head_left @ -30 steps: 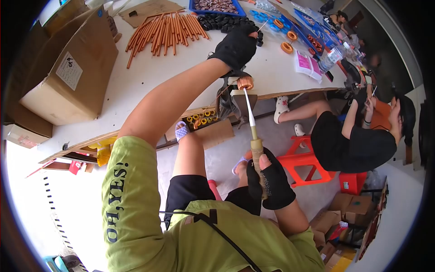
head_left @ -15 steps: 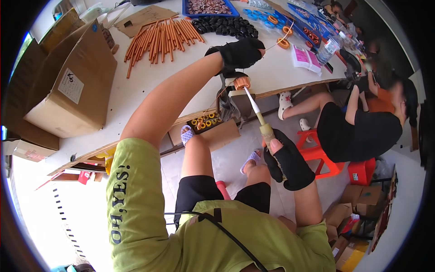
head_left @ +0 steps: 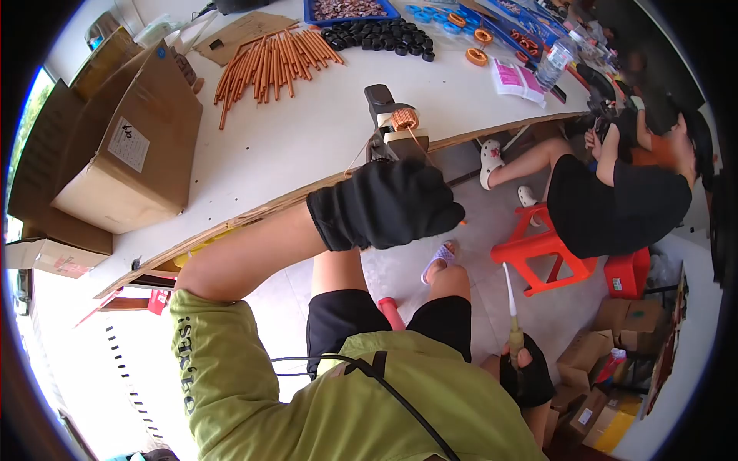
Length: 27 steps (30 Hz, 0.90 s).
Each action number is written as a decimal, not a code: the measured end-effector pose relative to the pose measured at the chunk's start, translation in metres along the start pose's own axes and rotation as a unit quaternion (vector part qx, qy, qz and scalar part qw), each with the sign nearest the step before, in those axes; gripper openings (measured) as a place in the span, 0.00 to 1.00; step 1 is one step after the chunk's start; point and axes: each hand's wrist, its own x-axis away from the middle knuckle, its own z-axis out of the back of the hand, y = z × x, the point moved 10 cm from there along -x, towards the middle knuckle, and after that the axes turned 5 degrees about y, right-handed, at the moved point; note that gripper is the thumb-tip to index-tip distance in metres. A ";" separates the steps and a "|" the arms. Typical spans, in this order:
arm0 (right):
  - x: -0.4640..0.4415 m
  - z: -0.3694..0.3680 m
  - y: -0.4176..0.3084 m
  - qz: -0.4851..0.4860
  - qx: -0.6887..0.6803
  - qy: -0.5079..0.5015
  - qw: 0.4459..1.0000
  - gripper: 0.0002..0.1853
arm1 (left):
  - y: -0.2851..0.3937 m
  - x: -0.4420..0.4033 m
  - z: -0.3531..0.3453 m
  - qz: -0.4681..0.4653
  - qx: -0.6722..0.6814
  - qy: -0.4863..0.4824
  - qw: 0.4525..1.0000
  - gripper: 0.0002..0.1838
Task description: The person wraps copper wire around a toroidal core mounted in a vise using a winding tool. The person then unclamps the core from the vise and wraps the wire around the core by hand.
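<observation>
A ring-shaped coil wound with copper wire (head_left: 404, 118) is seated in a small dark clamp (head_left: 378, 98) at the table's front edge. My left hand (head_left: 388, 206), in a black fingerless glove, is a closed fist just below the coil. A strand of copper wire (head_left: 420, 141) runs from the coil down to this fist; the grip itself is hidden behind the glove. Low on the right, my right hand (head_left: 529, 375), gloved likewise, is wrapped round a hand tool with a yellowish handle and tapered white tip (head_left: 510, 290). The tip points up, well apart from the coil.
On the white table (head_left: 269, 146) lie copper-coloured rods (head_left: 269, 67), black rings (head_left: 377, 37) and wound coils (head_left: 477, 57). A large cardboard box (head_left: 142, 146) stands at left. To the right, another person (head_left: 623, 200) sits near a red stool (head_left: 542, 253).
My left hand has come from beyond the coil down toward my body. My right hand has drawn the tool out of the coil, down and to the right.
</observation>
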 end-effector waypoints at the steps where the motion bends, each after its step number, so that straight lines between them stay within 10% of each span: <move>1: -0.006 -0.002 -0.003 0.012 -0.003 -0.001 1.000 0.26 | 0.006 -0.005 0.008 -0.011 0.019 0.033 0.999 0.04; 4: -0.022 -0.016 -0.012 0.024 -0.007 -0.031 0.999 0.24 | -0.001 -0.012 0.001 0.045 -0.178 0.055 0.981 0.07; 13: -0.035 -0.018 0.008 -0.023 0.041 -0.048 0.998 0.20 | -0.005 -0.008 -0.029 -0.027 -0.137 -0.100 0.985 0.02; 21: -0.089 -0.060 -0.053 0.229 0.197 -0.010 0.953 0.17 | -0.142 -0.027 0.041 0.302 0.189 0.161 0.921 0.13; 27: -0.118 -0.091 -0.072 0.257 0.286 0.012 0.923 0.15 | -0.203 -0.004 -0.006 0.378 0.084 0.260 0.884 0.11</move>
